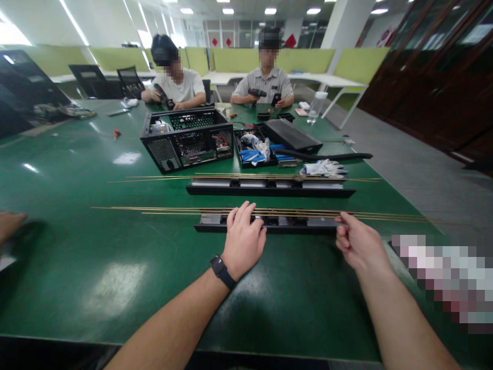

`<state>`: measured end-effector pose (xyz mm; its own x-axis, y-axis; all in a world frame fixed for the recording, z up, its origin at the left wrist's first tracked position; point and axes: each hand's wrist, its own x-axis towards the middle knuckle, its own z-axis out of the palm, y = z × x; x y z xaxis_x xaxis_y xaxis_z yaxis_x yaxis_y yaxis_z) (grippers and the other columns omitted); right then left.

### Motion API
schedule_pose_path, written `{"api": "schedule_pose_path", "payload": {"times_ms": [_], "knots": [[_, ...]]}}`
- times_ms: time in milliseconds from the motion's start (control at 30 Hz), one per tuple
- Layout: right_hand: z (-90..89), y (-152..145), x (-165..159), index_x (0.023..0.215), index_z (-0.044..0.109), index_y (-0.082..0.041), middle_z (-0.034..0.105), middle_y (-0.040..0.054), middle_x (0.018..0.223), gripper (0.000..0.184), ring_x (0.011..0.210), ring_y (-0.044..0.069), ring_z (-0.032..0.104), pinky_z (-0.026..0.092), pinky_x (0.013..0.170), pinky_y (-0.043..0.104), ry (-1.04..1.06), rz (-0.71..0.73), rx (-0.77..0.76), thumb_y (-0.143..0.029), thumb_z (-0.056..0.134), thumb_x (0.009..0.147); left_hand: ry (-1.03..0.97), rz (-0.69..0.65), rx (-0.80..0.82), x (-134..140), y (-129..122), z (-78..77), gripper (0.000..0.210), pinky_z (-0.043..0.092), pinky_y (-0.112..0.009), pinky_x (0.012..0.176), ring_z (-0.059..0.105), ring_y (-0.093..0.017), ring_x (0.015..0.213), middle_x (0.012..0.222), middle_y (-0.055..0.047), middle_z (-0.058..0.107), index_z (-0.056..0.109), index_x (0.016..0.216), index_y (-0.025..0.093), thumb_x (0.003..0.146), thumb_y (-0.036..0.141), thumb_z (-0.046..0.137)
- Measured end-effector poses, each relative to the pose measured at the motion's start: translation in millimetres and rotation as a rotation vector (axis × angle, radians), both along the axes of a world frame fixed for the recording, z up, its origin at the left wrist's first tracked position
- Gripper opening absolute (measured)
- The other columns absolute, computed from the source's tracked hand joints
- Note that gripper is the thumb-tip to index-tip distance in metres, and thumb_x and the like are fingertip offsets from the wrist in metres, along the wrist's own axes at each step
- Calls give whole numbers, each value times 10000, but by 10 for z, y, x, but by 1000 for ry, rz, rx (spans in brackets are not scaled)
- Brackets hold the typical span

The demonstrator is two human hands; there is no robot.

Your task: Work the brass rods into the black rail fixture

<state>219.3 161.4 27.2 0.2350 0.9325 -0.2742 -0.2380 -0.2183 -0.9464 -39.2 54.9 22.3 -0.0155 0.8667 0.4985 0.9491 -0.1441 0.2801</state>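
Note:
Several thin brass-coloured rods lie lengthwise over a near black rail, which has a silvery channel and dark blocks along it. My left hand, with a dark band on the wrist, rests over the rods and the rail's middle, fingers slightly apart. At the rail's right end my right hand is closed, thumb and forefinger pinching a rod; which of the rods it is I cannot tell. Behind lies a similar far rail, also with thin rods across it.
Beyond the rails stand an open black computer case, a black tray with gloves, and a dark panel. More gloves lie beside them. Two people sit across the green table, holding tools. Another person's hand shows at left.

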Motion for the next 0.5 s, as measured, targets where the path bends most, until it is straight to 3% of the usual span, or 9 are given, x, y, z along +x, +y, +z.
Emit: {"api": "schedule_pose_path", "payload": {"times_ms": [300, 500], "knots": [[8, -26, -21, 763, 659, -150, 533, -36, 466, 224, 256, 44, 298, 198, 254, 162, 9, 102, -8, -335, 779, 804, 0, 1, -3, 4, 7, -7, 142, 317, -537, 1220, 431, -295, 1459, 1469, -120, 561, 730, 987, 219, 958, 272, 601], [30, 1, 19, 754, 639, -162, 509, -49, 463, 227, 270, 50, 325, 214, 259, 162, 1, -35, 9, -330, 783, 807, -5, -4, 2, 4, 0, 4, 142, 323, -550, 1214, 431, -299, 1460, 1474, -125, 558, 729, 989, 222, 958, 260, 596]]}}
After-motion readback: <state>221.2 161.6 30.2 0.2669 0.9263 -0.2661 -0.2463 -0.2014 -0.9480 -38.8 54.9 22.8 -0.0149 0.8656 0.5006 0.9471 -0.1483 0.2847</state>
